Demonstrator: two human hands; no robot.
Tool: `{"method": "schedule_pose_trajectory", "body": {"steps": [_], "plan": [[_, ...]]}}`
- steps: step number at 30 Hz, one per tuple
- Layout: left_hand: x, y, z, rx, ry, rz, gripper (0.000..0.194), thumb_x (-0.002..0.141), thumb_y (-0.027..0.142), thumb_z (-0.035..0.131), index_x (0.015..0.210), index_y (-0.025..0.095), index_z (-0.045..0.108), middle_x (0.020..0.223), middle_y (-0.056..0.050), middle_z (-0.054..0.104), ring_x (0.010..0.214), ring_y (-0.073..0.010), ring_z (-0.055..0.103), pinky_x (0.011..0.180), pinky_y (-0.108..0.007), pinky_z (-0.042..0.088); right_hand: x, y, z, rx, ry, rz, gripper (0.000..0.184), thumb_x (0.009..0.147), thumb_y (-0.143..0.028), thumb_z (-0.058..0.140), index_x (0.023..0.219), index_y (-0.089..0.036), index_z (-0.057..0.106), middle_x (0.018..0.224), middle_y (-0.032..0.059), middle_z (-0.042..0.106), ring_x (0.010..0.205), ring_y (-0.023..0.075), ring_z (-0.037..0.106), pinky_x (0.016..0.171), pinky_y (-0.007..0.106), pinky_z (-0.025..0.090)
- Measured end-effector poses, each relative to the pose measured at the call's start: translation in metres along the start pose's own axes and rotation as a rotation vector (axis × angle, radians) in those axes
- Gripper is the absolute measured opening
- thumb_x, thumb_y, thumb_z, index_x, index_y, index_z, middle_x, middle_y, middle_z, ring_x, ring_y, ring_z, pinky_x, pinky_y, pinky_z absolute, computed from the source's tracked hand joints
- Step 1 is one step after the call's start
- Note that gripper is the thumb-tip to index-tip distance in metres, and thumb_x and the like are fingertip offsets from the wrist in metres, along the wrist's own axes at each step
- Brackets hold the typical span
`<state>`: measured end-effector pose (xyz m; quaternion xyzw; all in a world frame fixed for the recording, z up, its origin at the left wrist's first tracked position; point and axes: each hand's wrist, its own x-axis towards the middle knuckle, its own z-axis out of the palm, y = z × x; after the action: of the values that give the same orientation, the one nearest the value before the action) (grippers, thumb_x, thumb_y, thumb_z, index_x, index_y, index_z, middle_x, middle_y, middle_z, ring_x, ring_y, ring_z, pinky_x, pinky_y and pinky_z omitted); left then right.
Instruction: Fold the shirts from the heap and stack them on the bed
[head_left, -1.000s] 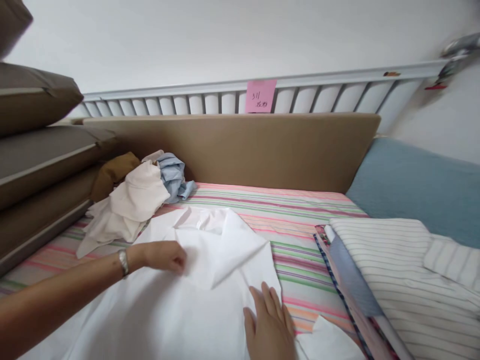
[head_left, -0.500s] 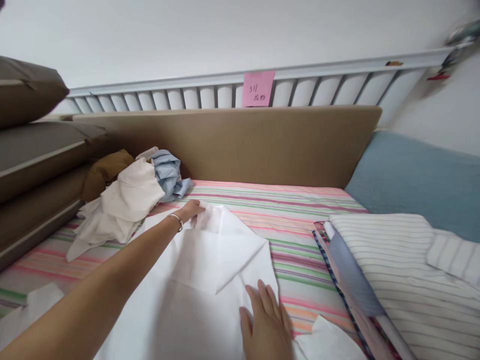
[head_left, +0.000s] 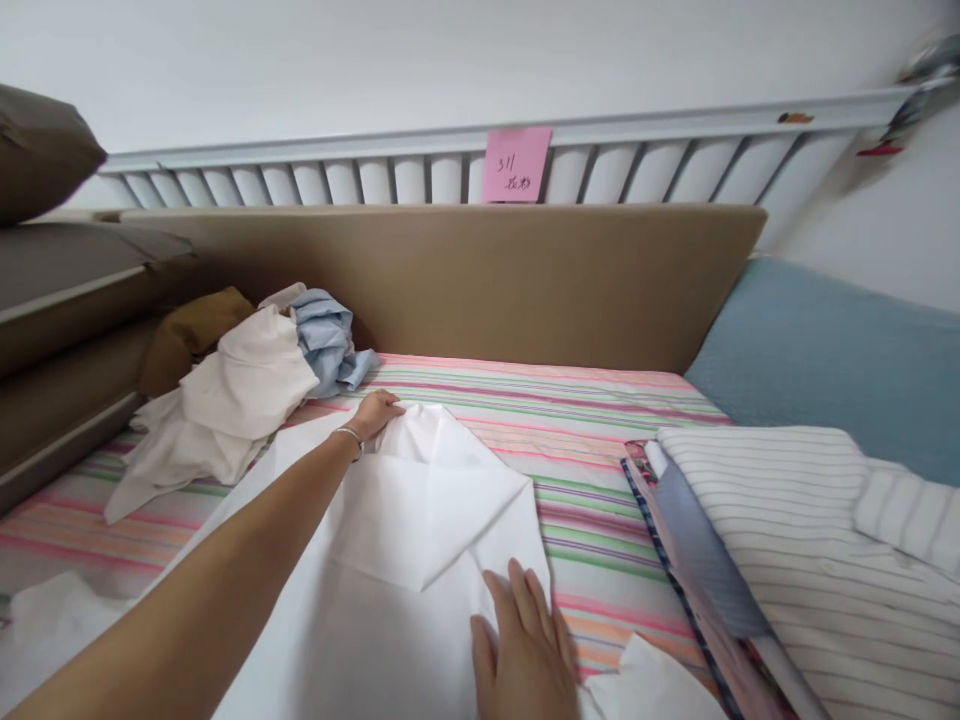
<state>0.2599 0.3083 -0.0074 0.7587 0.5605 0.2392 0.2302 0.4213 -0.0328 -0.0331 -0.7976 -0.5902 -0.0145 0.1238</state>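
A white shirt-like garment [head_left: 390,540] lies spread on the striped sheet [head_left: 600,520], with a creased fold across its upper part. My left hand [head_left: 376,412], wearing a bracelet at the wrist, reaches to the garment's far edge and pinches the cloth there. Lower down, my right hand [head_left: 521,645] rests flat on the garment's right side, fingers stretched out. Bits of white cloth, perhaps sleeves, show beside my right hand and at the lower left.
A heap of crumpled clothes [head_left: 247,370] lies at the back left beside stacked brown cushions [head_left: 67,300]. Folded striped clothes [head_left: 787,520] are piled on the right. Behind stand a brown padded board [head_left: 525,290] and a white railing bearing a pink note [head_left: 516,165].
My left hand has closed more tightly on the garment's far edge, and the cloth there has bunched slightly. My right hand stays flat in nearly the same spot. The camera view has shifted slightly.
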Motion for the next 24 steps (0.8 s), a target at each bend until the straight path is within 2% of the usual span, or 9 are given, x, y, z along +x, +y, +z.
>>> {"method": "schedule_pose_trajectory", "body": {"steps": [3,6,9,12,15,18,21,24], "plan": [[0.01,-0.008,-0.008,0.096,-0.026,0.041,0.02,0.072,0.026,0.058,0.086,0.018,0.07,0.096,-0.004,0.07,0.097,-0.0203,0.059,0.087,-0.028,0.044,0.0,0.001,0.001,-0.009,-0.007,-0.005,0.042,0.084,-0.029,0.038,0.119,-0.022,0.06,0.137,0.0062,0.047,0.128,0.0258,0.042,0.102,0.046,0.035],[0.016,-0.014,-0.02,0.202,-0.072,0.072,0.027,0.073,0.018,0.054,0.094,0.02,0.07,0.106,-0.005,0.069,0.104,-0.0202,0.058,0.094,-0.027,0.04,0.001,0.001,0.002,-0.008,-0.008,-0.008,0.042,0.084,-0.03,0.038,0.12,-0.022,0.06,0.137,0.0065,0.047,0.128,0.0262,0.042,0.101,0.046,0.036],[0.018,-0.016,-0.027,0.299,-0.125,0.097,0.033,0.067,0.012,0.055,0.095,0.021,0.071,0.104,-0.005,0.069,0.1,-0.0206,0.06,0.09,-0.026,0.042,0.001,0.001,0.003,-0.005,-0.008,-0.008,0.042,0.085,-0.03,0.038,0.12,-0.022,0.06,0.137,0.0065,0.047,0.128,0.0264,0.042,0.102,0.046,0.036],[0.015,-0.012,-0.025,0.376,-0.139,0.086,0.033,0.068,0.013,0.053,0.094,0.02,0.071,0.093,-0.007,0.071,0.088,-0.0219,0.063,0.08,-0.028,0.046,0.001,0.001,0.004,-0.009,-0.011,-0.001,0.042,0.085,-0.03,0.037,0.12,-0.023,0.06,0.137,0.0062,0.047,0.128,0.0262,0.042,0.102,0.046,0.035],[0.01,-0.005,-0.024,0.42,-0.123,0.077,0.026,0.068,0.013,0.051,0.084,0.018,0.071,0.082,-0.008,0.07,0.08,-0.0227,0.063,0.075,-0.03,0.047,0.001,0.001,0.005,-0.013,-0.008,-0.005,0.042,0.085,-0.03,0.038,0.12,-0.022,0.06,0.136,0.0066,0.048,0.128,0.0263,0.042,0.102,0.046,0.035],[0.005,0.001,-0.031,0.419,-0.074,0.113,0.019,0.07,0.017,0.052,0.076,0.018,0.07,0.086,-0.008,0.069,0.084,-0.0221,0.062,0.078,-0.029,0.045,0.001,0.002,0.007,-0.013,0.004,-0.017,0.042,0.085,-0.03,0.038,0.119,-0.022,0.06,0.136,0.0073,0.049,0.127,0.0266,0.043,0.102,0.046,0.035],[0.001,0.003,-0.046,0.394,0.0,0.142,0.017,0.073,0.026,0.056,0.081,0.017,0.069,0.096,-0.007,0.067,0.09,-0.0213,0.06,0.081,-0.027,0.043,0.001,0.003,0.009,-0.012,0.016,-0.026,0.041,0.085,-0.031,0.038,0.119,-0.022,0.06,0.136,0.0077,0.049,0.127,0.0269,0.043,0.101,0.046,0.036],[0.001,0.002,-0.057,0.375,0.039,0.133,0.019,0.073,0.031,0.06,0.083,0.017,0.068,0.093,-0.007,0.067,0.087,-0.0215,0.061,0.078,-0.027,0.043,0.002,0.004,0.011,-0.022,0.024,-0.03,0.042,0.085,-0.031,0.038,0.119,-0.022,0.06,0.135,0.0074,0.049,0.126,0.0267,0.044,0.101,0.046,0.036]]}}
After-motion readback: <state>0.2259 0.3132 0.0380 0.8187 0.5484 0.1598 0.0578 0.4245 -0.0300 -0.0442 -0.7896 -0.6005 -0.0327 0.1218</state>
